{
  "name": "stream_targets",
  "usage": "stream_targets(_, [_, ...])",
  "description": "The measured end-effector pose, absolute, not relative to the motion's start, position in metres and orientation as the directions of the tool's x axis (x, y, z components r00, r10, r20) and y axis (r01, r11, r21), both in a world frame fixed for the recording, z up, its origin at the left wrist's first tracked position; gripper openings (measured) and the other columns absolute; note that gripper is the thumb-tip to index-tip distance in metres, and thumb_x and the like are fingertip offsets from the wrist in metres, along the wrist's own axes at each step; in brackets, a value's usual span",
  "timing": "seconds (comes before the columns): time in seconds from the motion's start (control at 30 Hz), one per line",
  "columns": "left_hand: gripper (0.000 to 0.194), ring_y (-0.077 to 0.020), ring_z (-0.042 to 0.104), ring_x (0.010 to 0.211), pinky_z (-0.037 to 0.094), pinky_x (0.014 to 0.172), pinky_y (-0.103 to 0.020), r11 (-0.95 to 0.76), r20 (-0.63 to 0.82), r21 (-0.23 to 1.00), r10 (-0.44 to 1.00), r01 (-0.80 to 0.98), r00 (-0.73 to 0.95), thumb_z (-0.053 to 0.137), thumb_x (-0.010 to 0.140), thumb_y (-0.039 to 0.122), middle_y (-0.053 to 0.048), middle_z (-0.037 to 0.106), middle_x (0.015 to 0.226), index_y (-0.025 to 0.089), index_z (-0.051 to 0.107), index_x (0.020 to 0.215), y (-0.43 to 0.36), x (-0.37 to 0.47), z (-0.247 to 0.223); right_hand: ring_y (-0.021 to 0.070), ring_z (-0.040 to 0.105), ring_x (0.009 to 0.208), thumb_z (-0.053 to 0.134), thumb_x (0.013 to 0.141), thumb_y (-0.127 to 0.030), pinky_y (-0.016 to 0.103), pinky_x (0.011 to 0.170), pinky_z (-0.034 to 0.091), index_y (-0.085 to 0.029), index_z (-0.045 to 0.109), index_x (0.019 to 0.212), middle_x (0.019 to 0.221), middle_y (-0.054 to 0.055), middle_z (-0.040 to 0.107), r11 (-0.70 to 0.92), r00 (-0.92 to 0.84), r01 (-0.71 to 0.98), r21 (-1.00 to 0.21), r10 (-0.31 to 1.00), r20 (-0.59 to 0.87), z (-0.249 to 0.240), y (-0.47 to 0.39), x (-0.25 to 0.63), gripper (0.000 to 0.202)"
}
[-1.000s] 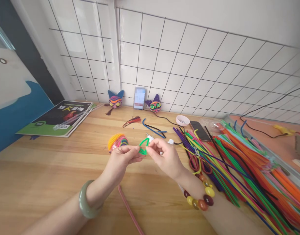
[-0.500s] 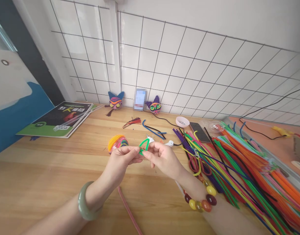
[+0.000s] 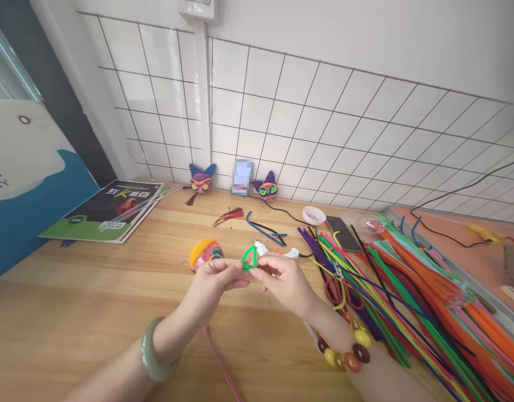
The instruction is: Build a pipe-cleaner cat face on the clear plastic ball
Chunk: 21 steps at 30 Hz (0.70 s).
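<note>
A green pipe cleaner (image 3: 255,255) bent into a small triangle is pinched at its lower corners between both hands. My left hand (image 3: 217,279) grips one corner with thumb and forefinger, and my right hand (image 3: 288,279) grips the other. Just behind the left fingers lies a ball wrapped in yellow and multicoloured pipe cleaners (image 3: 205,254), partly covered by that hand. A white glue gun (image 3: 261,247) rests on the table beyond the triangle, its middle hidden by the right hand. One pink pipe cleaner (image 3: 219,360) lies below the hands.
Many coloured pipe cleaners (image 3: 428,301) spread over the right side, with red-handled scissors (image 3: 334,290) among them. Two cat-faced ornaments (image 3: 201,180) and a phone (image 3: 242,177) stand against the wall. A pink bowl (image 3: 314,215), a dark phone (image 3: 343,233) and a book (image 3: 110,209) also lie about.
The view has tilted up a little, so everything sits lower in the frame. Both hands keep their pinch on the green triangle, which has turned slightly and stands more upright.
</note>
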<state>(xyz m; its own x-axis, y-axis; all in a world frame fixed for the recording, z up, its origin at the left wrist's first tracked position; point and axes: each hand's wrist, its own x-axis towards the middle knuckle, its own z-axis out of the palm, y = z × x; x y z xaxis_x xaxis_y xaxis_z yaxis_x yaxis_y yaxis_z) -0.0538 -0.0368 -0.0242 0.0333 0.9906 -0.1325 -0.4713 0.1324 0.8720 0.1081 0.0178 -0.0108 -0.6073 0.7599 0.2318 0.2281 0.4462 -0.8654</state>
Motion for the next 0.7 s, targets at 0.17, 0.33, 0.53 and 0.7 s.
stream_targets(0.17, [0.017, -0.0171, 0.068, 0.072, 0.052, 0.073, -0.026, 0.182, -0.182, 0.849, 0.982, -0.496, 0.049, 0.069, 0.073, 0.03, -0.009, 0.075, 0.077, 0.013, 0.074, 0.076, -0.037, -0.054, -0.021, 0.0111, 0.053, 0.059, 0.055, 0.084, -0.021, 0.022, 0.053, 0.045, -0.016, 0.062, 0.074, 0.071, 0.003, 0.057, 0.635, -0.619, 0.245, -0.732, 0.684, 0.386, -0.012, 0.019, 0.11, 0.013])
stream_targets(0.33, [0.019, -0.0174, 0.068, 0.071, 0.052, 0.073, -0.027, 0.201, -0.203, 0.847, 0.978, -0.492, 0.051, 0.07, 0.071, 0.031, -0.01, 0.074, 0.075, 0.013, 0.074, 0.075, -0.037, -0.055, -0.024, 0.0119, 0.052, 0.061, 0.055, 0.084, -0.021, 0.025, 0.059, 0.045, -0.016, 0.062, 0.074, 0.068, 0.002, 0.057, 0.679, -0.64, 0.24, -0.693, 0.648, 0.414, -0.014, 0.023, 0.11, 0.013])
stream_targets(0.53, [0.023, -0.0183, 0.068, 0.07, 0.052, 0.076, -0.03, 0.177, -0.193, 0.882, 0.981, -0.436, 0.007, 0.072, 0.069, 0.035, -0.009, 0.074, 0.075, 0.013, 0.074, 0.075, -0.035, -0.056, -0.027, 0.0087, 0.05, 0.051, 0.058, 0.081, -0.035, 0.021, 0.049, 0.041, -0.016, 0.057, 0.071, 0.063, -0.002, 0.052, 0.395, -0.676, 0.273, -0.877, 0.727, 0.117, -0.012, 0.029, 0.109, 0.022])
stream_targets(0.7, [0.024, -0.0214, 0.069, 0.079, 0.052, 0.076, -0.03, 0.166, -0.178, 0.908, 0.984, -0.385, 0.003, 0.069, 0.072, 0.034, -0.01, 0.075, 0.081, 0.013, 0.074, 0.082, -0.034, -0.057, -0.026, 0.0083, 0.052, 0.049, 0.051, 0.085, -0.046, 0.02, 0.05, 0.039, -0.014, 0.058, 0.071, 0.057, -0.003, 0.054, 0.19, -0.706, 0.248, -0.95, 0.707, -0.043, -0.003, 0.031, 0.113, 0.035])
